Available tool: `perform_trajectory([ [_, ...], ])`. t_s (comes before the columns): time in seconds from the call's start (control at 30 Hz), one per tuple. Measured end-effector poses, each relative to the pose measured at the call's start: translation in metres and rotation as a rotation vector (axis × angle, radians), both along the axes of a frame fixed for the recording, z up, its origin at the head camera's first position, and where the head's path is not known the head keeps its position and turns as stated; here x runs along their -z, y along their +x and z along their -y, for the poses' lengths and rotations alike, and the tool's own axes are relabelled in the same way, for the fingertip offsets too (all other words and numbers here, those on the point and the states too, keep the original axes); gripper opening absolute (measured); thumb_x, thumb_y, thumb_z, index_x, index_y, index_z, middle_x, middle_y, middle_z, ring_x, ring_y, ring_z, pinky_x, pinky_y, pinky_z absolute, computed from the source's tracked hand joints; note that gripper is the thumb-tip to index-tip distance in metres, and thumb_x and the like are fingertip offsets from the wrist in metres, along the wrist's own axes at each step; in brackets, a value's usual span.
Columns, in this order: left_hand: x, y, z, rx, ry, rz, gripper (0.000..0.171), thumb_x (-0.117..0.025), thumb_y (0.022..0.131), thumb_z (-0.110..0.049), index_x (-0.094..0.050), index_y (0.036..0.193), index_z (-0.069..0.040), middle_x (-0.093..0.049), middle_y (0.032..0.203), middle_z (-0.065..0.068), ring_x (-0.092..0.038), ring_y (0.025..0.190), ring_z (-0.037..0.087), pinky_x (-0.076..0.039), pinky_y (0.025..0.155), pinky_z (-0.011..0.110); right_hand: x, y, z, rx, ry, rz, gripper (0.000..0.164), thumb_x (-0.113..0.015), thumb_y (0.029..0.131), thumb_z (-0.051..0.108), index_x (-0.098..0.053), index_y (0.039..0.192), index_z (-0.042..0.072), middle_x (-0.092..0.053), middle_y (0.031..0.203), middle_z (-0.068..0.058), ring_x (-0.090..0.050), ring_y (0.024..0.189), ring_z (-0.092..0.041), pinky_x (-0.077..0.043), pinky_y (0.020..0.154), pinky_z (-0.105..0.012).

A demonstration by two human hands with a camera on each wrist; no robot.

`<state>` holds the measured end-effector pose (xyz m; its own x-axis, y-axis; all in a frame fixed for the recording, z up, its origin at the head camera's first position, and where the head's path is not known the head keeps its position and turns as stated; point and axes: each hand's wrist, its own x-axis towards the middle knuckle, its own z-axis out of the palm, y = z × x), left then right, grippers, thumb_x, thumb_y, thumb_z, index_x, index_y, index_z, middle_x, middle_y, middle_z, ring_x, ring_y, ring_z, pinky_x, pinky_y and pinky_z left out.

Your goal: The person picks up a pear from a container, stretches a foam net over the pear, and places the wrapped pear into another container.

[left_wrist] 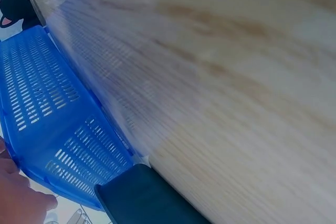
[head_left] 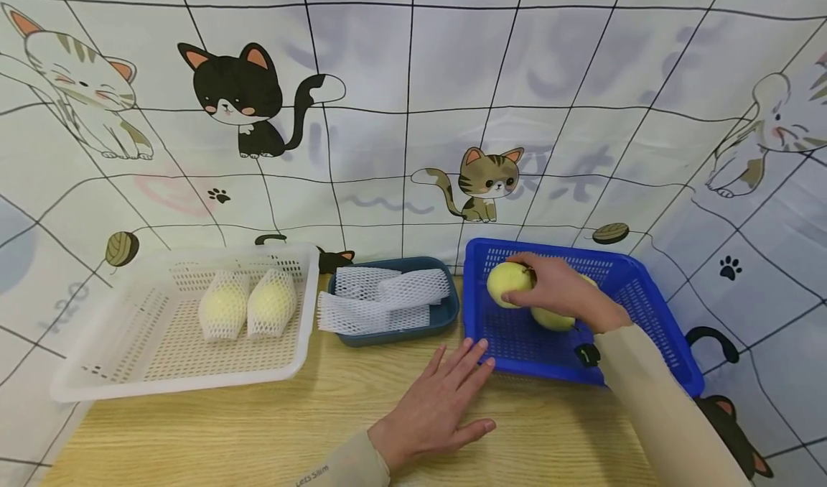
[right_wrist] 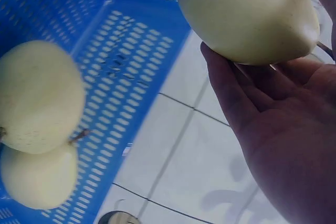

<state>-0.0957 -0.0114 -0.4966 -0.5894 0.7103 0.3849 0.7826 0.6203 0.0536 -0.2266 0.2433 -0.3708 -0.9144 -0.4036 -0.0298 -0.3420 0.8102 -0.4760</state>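
My right hand [head_left: 555, 284] grips a pale yellow pear [head_left: 507, 284] over the left part of the blue basket [head_left: 497, 354]. In the right wrist view the fingers curl under this pear [right_wrist: 249, 14], whose stem points to the right. Two more pears lie in the basket, an upper pear [right_wrist: 39, 98] touching a lower pear [right_wrist: 39, 177]. My left hand [head_left: 436, 404] is spread palm down over the table, fingers straight, fingertips right at the basket's near left corner.
A white basket [head_left: 174, 386] on the left holds two pears in foam net sleeves [head_left: 224, 306]. Between the baskets, a dark teal tray [head_left: 388, 337] carries several white foam nets [head_left: 375, 307]. All stand on a wooden table [head_left: 258, 429] against a cat-print wall covering [head_left: 368, 142].
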Motion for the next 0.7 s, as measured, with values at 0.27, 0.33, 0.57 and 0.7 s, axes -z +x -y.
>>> perform_trajectory([
  [0.27, -0.007, -0.004, 0.022, 0.026, 0.232, 0.011, 0.062, -0.046, 0.107, -0.053, -0.049, 0.148, -0.006, -0.032, 0.165, 0.016, -0.027, 0.154, 0.035, -0.03, 0.119, 0.057, -0.017, 0.028, 0.004, 0.041, -0.073, -0.087, 0.078, -0.077, 0.09, 0.049, -0.052, 0.149, 0.004, -0.066, 0.129, -0.018, -0.064, 0.1, -0.028, -0.053, 0.077, -0.045],
  [0.33, -0.007, -0.006, 0.032, 0.009, 0.306, -0.024, 0.059, -0.041, 0.109, -0.051, -0.051, 0.145, -0.005, -0.038, 0.161, 0.017, -0.032, 0.151, 0.036, -0.033, 0.118, 0.056, -0.019, 0.036, 0.007, 0.054, -0.098, -0.116, 0.075, -0.077, 0.091, 0.048, -0.053, 0.148, 0.006, -0.066, 0.129, -0.016, -0.064, 0.103, -0.028, -0.052, 0.078, -0.043],
  [0.57, -0.011, -0.011, 0.066, -0.067, 0.511, -0.068, 0.056, -0.043, 0.11, -0.044, -0.053, 0.144, -0.002, -0.049, 0.15, 0.017, -0.044, 0.142, 0.037, -0.036, 0.117, 0.047, -0.016, 0.064, 0.021, 0.087, -0.222, -0.164, 0.068, -0.078, 0.092, 0.043, -0.056, 0.146, 0.007, -0.066, 0.131, -0.015, -0.065, 0.107, -0.03, -0.056, 0.079, -0.043],
  [0.7, -0.016, -0.013, 0.084, -0.139, 0.579, -0.035, 0.057, -0.042, 0.11, -0.046, -0.054, 0.143, -0.001, -0.051, 0.148, 0.016, -0.045, 0.142, 0.036, -0.035, 0.118, 0.042, -0.014, 0.078, 0.03, 0.105, -0.268, -0.168, 0.068, -0.078, 0.092, 0.042, -0.055, 0.146, 0.008, -0.065, 0.133, -0.014, -0.066, 0.109, -0.031, -0.057, 0.082, -0.049],
])
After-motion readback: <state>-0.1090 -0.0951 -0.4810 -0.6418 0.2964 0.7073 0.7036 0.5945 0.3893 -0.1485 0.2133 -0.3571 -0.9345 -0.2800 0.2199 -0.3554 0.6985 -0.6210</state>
